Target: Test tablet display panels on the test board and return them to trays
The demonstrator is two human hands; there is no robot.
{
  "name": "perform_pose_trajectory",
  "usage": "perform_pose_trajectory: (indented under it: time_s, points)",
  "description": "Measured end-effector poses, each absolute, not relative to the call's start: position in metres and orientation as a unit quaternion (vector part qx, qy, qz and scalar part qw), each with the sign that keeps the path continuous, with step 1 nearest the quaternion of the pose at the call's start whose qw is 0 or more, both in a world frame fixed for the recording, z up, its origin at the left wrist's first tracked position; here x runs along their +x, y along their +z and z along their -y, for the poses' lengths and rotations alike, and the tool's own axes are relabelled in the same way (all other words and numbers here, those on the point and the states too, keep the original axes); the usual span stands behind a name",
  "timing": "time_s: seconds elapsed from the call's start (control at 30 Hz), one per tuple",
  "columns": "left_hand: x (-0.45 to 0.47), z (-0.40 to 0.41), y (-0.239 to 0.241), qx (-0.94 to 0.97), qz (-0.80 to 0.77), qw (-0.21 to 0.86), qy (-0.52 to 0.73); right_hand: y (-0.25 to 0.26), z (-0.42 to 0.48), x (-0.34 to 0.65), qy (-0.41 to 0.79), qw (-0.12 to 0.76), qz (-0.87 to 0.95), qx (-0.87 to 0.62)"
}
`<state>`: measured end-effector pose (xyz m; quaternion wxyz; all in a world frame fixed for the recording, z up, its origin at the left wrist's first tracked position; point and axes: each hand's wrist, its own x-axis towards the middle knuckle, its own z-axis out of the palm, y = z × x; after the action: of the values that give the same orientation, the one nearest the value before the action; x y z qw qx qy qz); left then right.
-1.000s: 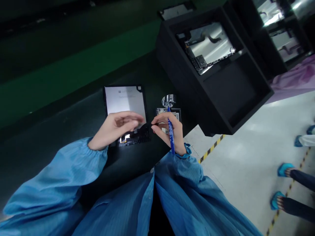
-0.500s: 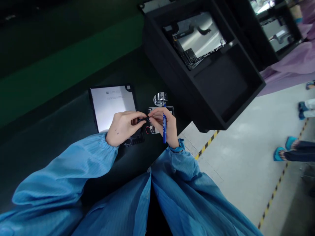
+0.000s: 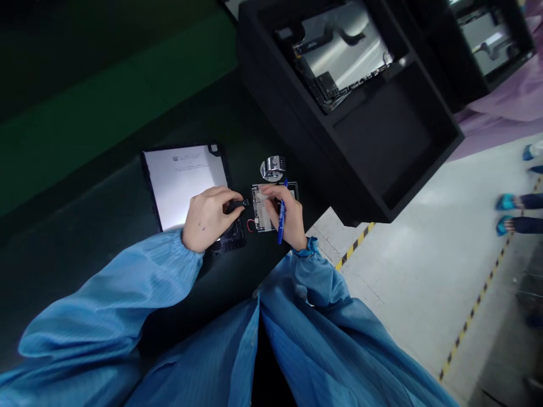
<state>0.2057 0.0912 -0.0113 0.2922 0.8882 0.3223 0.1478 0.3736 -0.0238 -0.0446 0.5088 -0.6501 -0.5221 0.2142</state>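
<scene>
My left hand (image 3: 212,217) pinches a small black strip (image 3: 238,204), perhaps a flex cable, its end sticking out past the fingertips. My right hand (image 3: 289,212) has a blue pen (image 3: 281,219) tucked in its fingers, tilted upright. Its fingertips are close together over a small circuit-board module (image 3: 263,220) with pale tape-like areas and a thin red wire; whether they also pinch something there I cannot tell. Under and behind my left hand lies a flat black-framed panel (image 3: 178,175) with a whitish surface. A shiny round metal piece (image 3: 274,168) sits just beyond the module.
A large black divided box (image 3: 360,152) stands at the right, with silvery panels (image 3: 343,51) in its far compartment. Another such box (image 3: 487,45) is beyond it, near pink cloth (image 3: 500,107). Yellow-black floor tape (image 3: 355,247) and a person's blue shoes (image 3: 504,212) show on the right.
My hands, which met at the black strip, are now apart. The left has drawn slightly left with the strip; the right's fingertips are over the module, and the pen has tilted.
</scene>
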Motion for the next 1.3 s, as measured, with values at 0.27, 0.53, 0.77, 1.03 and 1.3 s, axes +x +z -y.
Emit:
perform_pose_trajectory:
  time_s: [0.27,0.53,0.77,1.03,1.3]
  points:
    - [0.2084,-0.0867,-0.0152,0.878,-0.312,0.335,0.138,-0.0437,0.0263,0.3669,0.214,0.520,0.509,-0.653]
    - [0.2083,-0.0848,-0.0146,0.878,-0.305,0.336,0.154,-0.0447,0.0259,0.3672,0.207,0.507,0.512,-0.662]
    - [0.2091,-0.0851,-0.0173,0.883,-0.301,0.329,0.144,-0.0439,0.0259,0.3669,0.207,0.512,0.511,-0.659]
    - [0.2103,-0.0861,-0.0173,0.898,-0.281,0.308,0.143,-0.0435,0.0260,0.3681,0.207,0.495,0.524,-0.662]
    - [0.2120,-0.0878,-0.0194,0.910,-0.257,0.290,0.149,-0.0401,0.0244,0.3704,0.232,0.468,0.523,-0.673]
